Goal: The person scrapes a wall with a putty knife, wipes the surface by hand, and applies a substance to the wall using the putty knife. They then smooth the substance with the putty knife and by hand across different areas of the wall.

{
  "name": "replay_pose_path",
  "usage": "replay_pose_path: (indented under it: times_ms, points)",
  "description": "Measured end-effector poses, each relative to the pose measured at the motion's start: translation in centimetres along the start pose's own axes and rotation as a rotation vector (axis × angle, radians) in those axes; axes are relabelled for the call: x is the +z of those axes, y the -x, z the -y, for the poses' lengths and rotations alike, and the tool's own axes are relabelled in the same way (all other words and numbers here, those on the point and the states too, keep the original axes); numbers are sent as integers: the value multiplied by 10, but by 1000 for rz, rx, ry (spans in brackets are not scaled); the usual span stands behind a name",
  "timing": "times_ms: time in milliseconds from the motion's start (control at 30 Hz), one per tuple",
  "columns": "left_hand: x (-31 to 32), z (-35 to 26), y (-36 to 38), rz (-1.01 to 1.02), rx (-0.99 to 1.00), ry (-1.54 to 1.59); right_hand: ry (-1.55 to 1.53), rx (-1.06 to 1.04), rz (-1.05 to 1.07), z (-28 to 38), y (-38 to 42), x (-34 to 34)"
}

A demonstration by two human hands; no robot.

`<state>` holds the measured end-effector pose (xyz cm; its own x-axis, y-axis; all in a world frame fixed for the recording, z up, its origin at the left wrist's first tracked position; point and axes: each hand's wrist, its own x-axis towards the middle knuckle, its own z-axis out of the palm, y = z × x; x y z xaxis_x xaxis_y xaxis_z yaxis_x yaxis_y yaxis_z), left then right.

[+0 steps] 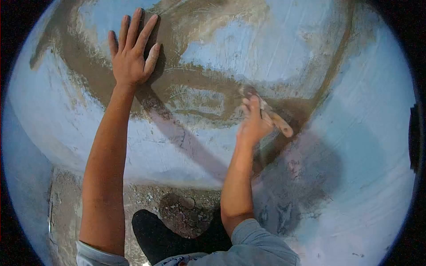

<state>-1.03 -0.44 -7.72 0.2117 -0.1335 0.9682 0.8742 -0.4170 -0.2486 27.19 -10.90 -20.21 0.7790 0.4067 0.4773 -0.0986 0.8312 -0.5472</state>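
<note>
My left hand (132,60) lies flat against the pale blue wall (262,48), its fingers spread over a brown patch of plaster (177,84). To its right, my right hand (254,122) is closed round a scraper or putty knife (279,120) with a light handle, which points down to the right. The tool's blade end is at the brown plaster and is blurred, so its exact contact cannot be made out.
A brown plastered seam (339,57) runs up the wall at the right. Below the wall is rough ground (66,208) with gravel and rubble (184,213), beside my dark-clothed legs (155,235). Shadows fall across the wall.
</note>
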Motion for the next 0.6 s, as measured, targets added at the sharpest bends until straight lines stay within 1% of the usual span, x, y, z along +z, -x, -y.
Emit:
replay_pose_path:
  times_ms: [33, 67, 100, 167, 267, 367, 400, 500, 533, 567, 600]
  points:
    - [2, 0, -2, -10, 7, 4, 21, -23, 64, 0, 7, 15]
    - [2, 1, -3, -14, 11, 7, 11, 2, 176, 1, 14, 29]
    - [0, 0, -1, -10, 16, 11, -30, -13, 212, -1, 15, 35]
    - [1, 1, 0, 14, -3, 0, -22, -38, 71, 16, 15, 30]
    - [4, 1, 1, -10, -14, -5, 49, -33, -67, -5, -4, 3]
    - [4, 1, 1, -13, -9, 23, 26, -70, 133, -9, 17, 44]
    - [3, 0, 3, -3, -7, 17, 95, 32, 114, 0, 13, 46]
    - [2, 0, 1, 2, 2, -6, -70, -57, -74, 11, -4, 30]
    - [2, 0, 2, 0, -1, -14, -118, -11, -94, 9, -7, 25]
    - [2, -1, 2, 0, -3, -21, -32, -14, -23, 0, 0, 30]
    - [3, -1, 2, 1, -6, -10, 56, -16, 48, -3, 19, 48]
